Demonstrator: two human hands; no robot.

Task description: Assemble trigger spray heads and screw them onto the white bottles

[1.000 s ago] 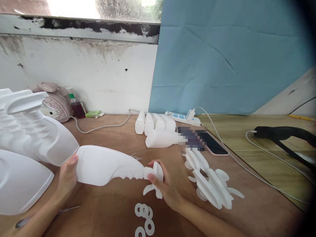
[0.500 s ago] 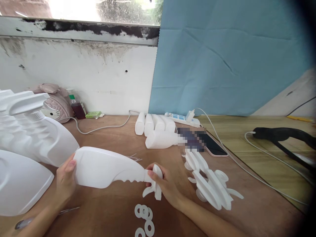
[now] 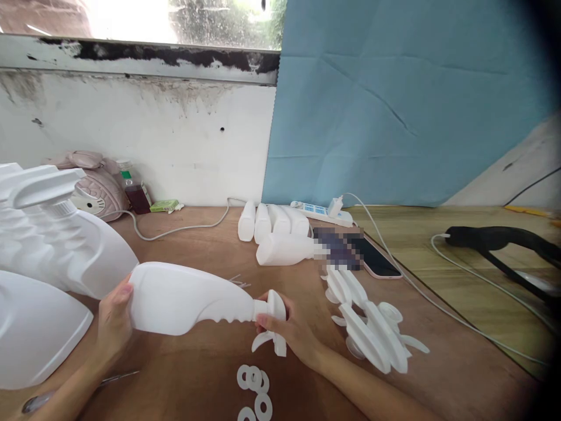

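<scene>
Makeshift workroom by the look of it; home or small business, cannot tell. Wall (image 3: 197, 137) stained and scuffed, window frame (image 3: 175, 57) patchy, blue cloth (image 3: 372, 111) hung alongside. Brown tabletop (image 3: 188, 248) serves as bench: matching white spray bottles (image 3: 105, 257) massed at left, loose spray heads (image 3: 387, 338) at right, flat rings (image 3: 257, 409) in front. Everyday items too: pink bag (image 3: 100, 187), phone (image 3: 382, 261), power strip (image 3: 318, 211).

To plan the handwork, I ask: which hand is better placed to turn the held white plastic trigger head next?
Probably the right hand: its fingers grip the white plastic trigger head at the neck of the curved white plastic bottle, while the left hand holds the bottle's base and could steady it.
</scene>
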